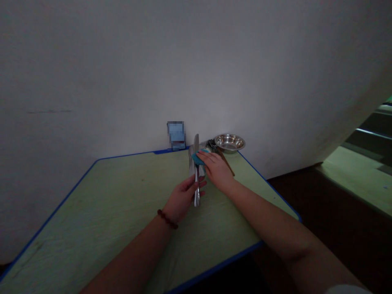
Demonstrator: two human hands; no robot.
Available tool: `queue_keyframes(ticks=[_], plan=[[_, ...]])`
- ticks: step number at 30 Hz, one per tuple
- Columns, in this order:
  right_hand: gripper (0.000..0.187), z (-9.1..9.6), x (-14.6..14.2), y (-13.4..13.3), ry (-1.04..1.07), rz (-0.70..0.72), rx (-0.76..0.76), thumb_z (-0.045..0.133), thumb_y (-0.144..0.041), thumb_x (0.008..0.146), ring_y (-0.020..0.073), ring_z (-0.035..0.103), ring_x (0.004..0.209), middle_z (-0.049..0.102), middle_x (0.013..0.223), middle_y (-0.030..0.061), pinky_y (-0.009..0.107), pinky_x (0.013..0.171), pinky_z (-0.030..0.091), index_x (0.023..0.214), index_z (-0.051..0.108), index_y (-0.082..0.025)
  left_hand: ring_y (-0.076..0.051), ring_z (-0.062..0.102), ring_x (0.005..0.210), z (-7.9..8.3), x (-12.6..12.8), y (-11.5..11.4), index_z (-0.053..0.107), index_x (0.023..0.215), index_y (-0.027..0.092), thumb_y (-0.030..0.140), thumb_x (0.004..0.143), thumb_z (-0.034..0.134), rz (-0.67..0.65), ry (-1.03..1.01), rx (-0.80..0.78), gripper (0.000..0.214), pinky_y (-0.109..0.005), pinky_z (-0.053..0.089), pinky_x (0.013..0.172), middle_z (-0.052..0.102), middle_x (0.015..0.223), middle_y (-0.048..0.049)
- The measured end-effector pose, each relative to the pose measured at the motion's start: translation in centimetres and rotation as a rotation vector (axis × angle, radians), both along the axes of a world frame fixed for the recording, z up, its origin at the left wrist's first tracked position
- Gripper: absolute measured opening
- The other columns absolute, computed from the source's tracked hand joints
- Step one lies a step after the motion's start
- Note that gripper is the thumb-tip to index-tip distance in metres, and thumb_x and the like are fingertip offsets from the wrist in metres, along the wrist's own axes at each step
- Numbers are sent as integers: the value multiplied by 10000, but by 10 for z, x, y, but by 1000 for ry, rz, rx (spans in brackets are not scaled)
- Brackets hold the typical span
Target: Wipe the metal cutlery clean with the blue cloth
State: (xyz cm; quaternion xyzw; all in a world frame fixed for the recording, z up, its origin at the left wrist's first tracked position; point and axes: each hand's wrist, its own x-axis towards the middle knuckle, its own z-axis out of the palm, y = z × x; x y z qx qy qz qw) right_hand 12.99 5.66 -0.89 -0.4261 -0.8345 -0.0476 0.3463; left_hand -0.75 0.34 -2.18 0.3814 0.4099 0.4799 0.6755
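The knife (pixel 197 171) is over the far part of the surface (pixel 137 196), left of its far right corner, and its long axis points to the far edge, blade tip away. The left hand (pixel 181 197) is nearer to the handle end, its fingers curled around it; the right hand (pixel 219 168), half closed, holds a blue cloth (pixel 199 158) against the blade from the right.

Dim, grainy; glints on metal bowl (pixel 229 143); propped screen (pixel 177 132) pixelated.
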Motion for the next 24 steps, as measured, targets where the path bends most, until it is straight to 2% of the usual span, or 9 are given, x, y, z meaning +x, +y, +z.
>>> queue_keyframes(ticks=[13, 17, 24], plan=[[471, -8, -10, -2, -42, 8, -49, 368, -102, 772, 196, 382, 1126, 422, 1276, 14, 397, 947, 323, 1224, 399, -228, -176, 532, 996, 5, -5, 1, 593, 940, 193, 145, 723, 526, 7, -24, 16, 233, -201, 460, 595, 563, 1126, -53], [448, -11, -14, -5, -45, 26, -64, 366, -122, 784, 198, 368, 1155, 423, 1274, 35, 408, 950, 317, 1219, 406, -223, -188, 528, 1002, 3, -8, 3, 594, 918, 176, 145, 714, 531, -14, -53, 39, 216, -225, 464, 639, 575, 1103, -67], [458, -14, -18, -6, -41, 117, -69, 369, -105, 784, 159, 336, 1195, 419, 1277, 54, 369, 977, 308, 1229, 386, -213, -151, 569, 897, 1, -12, 8, 609, 831, 162, 120, 696, 535, 57, -105, 38, 159, -260, 436, 773, 644, 899, -42]])
